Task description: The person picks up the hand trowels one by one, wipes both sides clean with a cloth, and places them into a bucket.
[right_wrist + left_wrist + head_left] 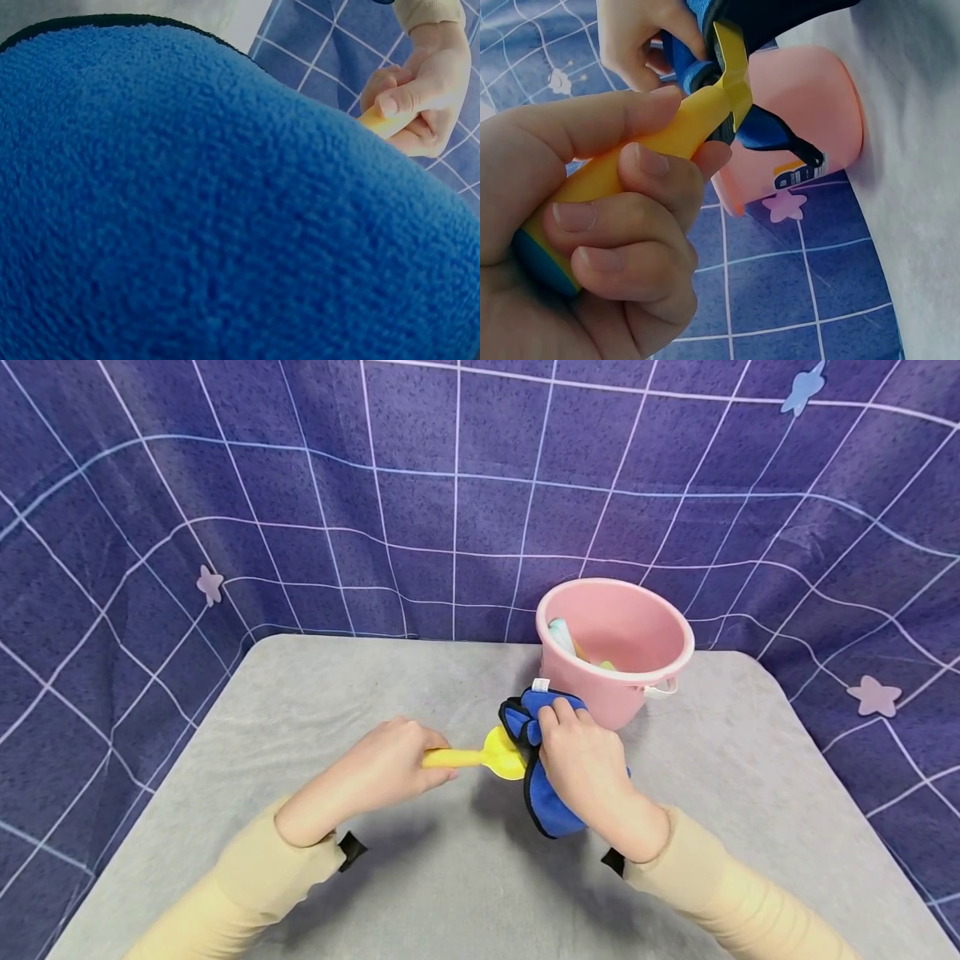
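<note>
My left hand (393, 762) grips the handle of a yellow toy shovel (504, 755), whose rounded head points right. In the left wrist view, fingers curl round the thick handle, which has a teal end. My right hand (583, 764) holds a bunched blue cloth (553, 806) with black edging and a white tag against the shovel's head. Part of the head is hidden by the cloth. Seen from the right wrist, the cloth (210, 202) fills most of the view, hiding the right fingers.
A pink bucket (611, 697) with a white handle stands behind my right hand, with a few items partly visible inside. Grey covering lies over the table (352, 685). A blue gridded curtain (420, 510) with star shapes surrounds the back and sides.
</note>
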Tool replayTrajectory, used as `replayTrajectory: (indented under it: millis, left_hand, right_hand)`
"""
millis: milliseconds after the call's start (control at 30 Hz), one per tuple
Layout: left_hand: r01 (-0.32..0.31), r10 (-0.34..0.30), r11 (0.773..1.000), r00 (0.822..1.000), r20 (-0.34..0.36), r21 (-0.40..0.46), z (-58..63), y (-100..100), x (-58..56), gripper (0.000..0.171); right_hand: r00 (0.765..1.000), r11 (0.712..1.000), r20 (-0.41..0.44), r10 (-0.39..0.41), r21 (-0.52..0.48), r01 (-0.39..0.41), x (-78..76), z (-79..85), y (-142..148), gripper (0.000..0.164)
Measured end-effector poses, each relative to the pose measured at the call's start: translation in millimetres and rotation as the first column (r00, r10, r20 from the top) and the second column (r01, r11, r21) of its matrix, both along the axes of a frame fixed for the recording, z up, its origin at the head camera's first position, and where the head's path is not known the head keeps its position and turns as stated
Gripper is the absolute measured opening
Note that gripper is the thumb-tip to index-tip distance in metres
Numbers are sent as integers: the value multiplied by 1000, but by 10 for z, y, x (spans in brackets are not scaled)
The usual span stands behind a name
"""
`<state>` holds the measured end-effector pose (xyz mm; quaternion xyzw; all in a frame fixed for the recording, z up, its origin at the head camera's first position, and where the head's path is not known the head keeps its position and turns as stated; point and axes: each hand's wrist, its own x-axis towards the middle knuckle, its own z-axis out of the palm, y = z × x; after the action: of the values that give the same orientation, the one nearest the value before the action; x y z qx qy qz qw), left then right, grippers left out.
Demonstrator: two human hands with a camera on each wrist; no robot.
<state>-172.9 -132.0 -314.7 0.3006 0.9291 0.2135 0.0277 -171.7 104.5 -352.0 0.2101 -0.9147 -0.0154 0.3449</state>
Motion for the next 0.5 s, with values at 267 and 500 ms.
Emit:
replayTrajectory:
  millis: [267,500]
  left_hand:
    - [20,-19,1000,1000,14,-16,9,-72,-5,8]
    - [62,-62,998,998,3,-10,39,-174,-19,6]
  right_hand:
    - [999,1000,33,-10,-5,10,25,-6,82,12]
    - [994,999,109,-32,-38,36,45,40,169,12]
